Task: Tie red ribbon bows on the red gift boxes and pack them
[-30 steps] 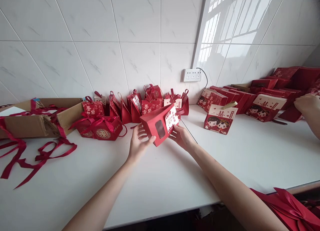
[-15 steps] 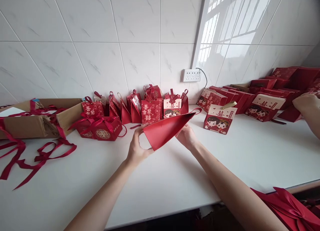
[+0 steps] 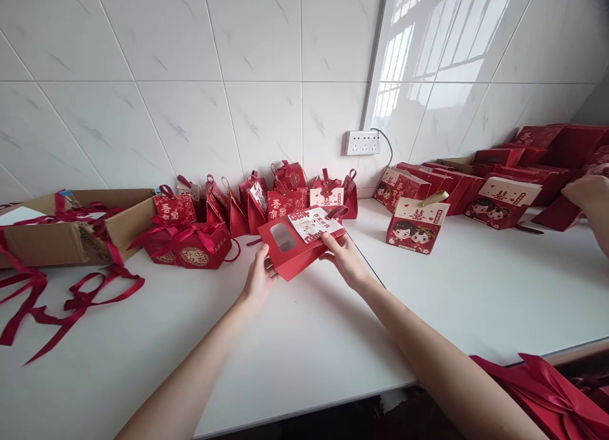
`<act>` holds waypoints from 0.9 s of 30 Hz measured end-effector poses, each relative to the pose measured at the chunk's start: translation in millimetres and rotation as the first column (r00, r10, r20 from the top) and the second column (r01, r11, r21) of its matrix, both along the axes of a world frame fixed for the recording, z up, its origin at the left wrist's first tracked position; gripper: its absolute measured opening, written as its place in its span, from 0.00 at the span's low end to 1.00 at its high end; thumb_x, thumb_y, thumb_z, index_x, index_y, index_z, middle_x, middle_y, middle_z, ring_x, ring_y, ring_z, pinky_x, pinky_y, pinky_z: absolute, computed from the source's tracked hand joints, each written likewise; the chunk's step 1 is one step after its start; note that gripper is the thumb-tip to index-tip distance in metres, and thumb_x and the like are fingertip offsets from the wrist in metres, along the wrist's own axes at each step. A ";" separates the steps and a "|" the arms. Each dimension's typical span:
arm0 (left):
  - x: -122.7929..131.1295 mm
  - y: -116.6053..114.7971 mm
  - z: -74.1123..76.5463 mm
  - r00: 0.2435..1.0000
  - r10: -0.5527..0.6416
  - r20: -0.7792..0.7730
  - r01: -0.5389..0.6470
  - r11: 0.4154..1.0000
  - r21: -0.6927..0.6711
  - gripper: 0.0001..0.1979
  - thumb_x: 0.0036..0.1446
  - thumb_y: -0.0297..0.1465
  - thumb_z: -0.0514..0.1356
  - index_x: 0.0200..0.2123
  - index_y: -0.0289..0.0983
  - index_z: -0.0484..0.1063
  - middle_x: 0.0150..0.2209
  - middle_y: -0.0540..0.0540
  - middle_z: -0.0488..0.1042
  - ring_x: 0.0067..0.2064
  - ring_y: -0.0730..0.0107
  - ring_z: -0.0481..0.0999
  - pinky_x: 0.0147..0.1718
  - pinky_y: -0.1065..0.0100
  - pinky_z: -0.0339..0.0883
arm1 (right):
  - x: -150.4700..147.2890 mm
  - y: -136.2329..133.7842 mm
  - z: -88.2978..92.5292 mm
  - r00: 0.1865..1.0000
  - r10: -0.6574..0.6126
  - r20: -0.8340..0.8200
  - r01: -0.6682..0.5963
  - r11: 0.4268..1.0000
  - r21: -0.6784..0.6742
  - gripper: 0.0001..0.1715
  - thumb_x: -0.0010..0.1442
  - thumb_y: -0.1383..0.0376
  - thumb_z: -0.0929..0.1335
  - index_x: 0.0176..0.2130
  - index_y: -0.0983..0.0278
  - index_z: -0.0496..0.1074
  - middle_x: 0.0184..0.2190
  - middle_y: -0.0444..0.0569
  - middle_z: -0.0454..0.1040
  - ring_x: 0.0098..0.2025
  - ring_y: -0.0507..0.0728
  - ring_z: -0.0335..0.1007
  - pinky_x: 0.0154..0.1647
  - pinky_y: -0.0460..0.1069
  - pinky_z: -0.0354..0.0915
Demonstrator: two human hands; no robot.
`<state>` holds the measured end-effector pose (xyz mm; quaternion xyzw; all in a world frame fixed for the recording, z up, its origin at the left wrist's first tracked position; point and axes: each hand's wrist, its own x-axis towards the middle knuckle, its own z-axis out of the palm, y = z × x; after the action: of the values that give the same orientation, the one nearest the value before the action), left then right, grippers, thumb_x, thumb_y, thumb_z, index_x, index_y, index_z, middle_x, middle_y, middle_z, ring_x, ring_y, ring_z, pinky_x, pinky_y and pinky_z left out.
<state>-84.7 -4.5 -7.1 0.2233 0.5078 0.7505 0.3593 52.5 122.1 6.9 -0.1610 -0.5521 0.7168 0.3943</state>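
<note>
A red paper gift box is tilted in the air over the white table. On its upper face are a clear window and a white printed tag; a ribbon loop shows at its far right end. My left hand grips the box's left edge, its fingers partly hidden beneath. At the right end my right hand is closed on the box, with the thumb by the tag's corner. Behind stand several finished-looking red gift boxes with ribbon handles.
To the left lies an open cardboard box with loose red ribbons. A box with a couple printed on it stands right of centre. Several red boxes fill the far right, where another person's hand reaches in. A white power strip is on the wall.
The gift box has been turned in my hands, so its windowed face with the tag now shows instead of a plain red side. My right hand's thumb has come on top.
</note>
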 end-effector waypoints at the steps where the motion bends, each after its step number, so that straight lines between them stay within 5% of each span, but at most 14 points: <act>1: 0.2 0.1 0.4 0.999 0.004 0.050 -0.005 1.000 0.009 0.25 0.47 0.50 0.62 0.41 0.39 0.69 0.35 0.47 0.76 0.34 0.69 0.76 0.30 0.70 0.70 | -0.1 0.0 0.3 1.000 0.001 0.002 -0.001 1.000 -0.014 0.21 0.49 0.51 0.74 0.38 0.60 0.72 0.39 0.47 0.77 0.35 0.54 0.71 0.31 0.47 0.68; 4: 2.1 -0.6 4.2 0.998 0.005 0.057 -0.010 0.996 0.092 0.25 0.42 0.50 0.66 0.36 0.39 0.68 0.30 0.51 0.74 0.30 0.72 0.76 0.30 0.72 0.71 | -0.4 4.2 -0.4 0.999 0.045 -0.012 -0.046 0.984 -0.170 0.16 0.53 0.54 0.72 0.37 0.62 0.73 0.34 0.47 0.77 0.33 0.54 0.72 0.35 0.48 0.71; 8: 6.3 -4.5 11.6 0.998 -0.057 -0.020 0.058 0.993 0.103 0.23 0.37 0.43 0.71 0.31 0.38 0.66 0.26 0.55 0.73 0.22 0.78 0.73 0.25 0.73 0.72 | -2.8 13.1 -5.7 0.996 0.085 0.012 -0.069 0.878 -0.474 0.08 0.58 0.60 0.69 0.34 0.64 0.72 0.28 0.47 0.75 0.30 0.52 0.73 0.35 0.46 0.74; 13: 8.4 -8.2 14.3 0.991 -0.122 -0.059 0.124 0.992 0.031 0.24 0.34 0.43 0.73 0.28 0.36 0.67 0.20 0.54 0.72 0.17 0.76 0.71 0.21 0.72 0.71 | -4.9 16.3 -9.2 0.986 0.145 0.078 -0.077 0.825 -0.561 0.07 0.60 0.64 0.67 0.33 0.66 0.71 0.29 0.49 0.75 0.31 0.51 0.74 0.32 0.44 0.75; 21: 7.8 -9.1 10.5 0.970 -0.191 -0.148 0.192 0.981 -0.007 0.26 0.33 0.47 0.72 0.27 0.34 0.68 0.22 0.51 0.73 0.18 0.72 0.73 0.20 0.69 0.72 | -4.7 12.4 -11.5 0.970 0.237 0.057 -0.174 0.837 -0.518 0.07 0.58 0.64 0.68 0.31 0.66 0.74 0.27 0.49 0.76 0.27 0.52 0.73 0.28 0.45 0.73; 27: 2.6 -5.3 4.8 0.951 -0.051 -0.306 0.073 0.996 0.059 0.31 0.45 0.52 0.64 0.47 0.38 0.66 0.49 0.41 0.72 0.46 0.58 0.76 0.30 0.65 0.76 | -2.2 12.5 -7.8 0.989 0.058 -0.139 -0.091 0.967 -0.240 0.16 0.51 0.55 0.73 0.39 0.58 0.74 0.42 0.45 0.77 0.43 0.56 0.73 0.41 0.49 0.72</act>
<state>-82.1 -9.8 -2.4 0.3644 0.5233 0.7127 0.2922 50.2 134.6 -0.9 -0.1403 -0.4379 0.8029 0.3794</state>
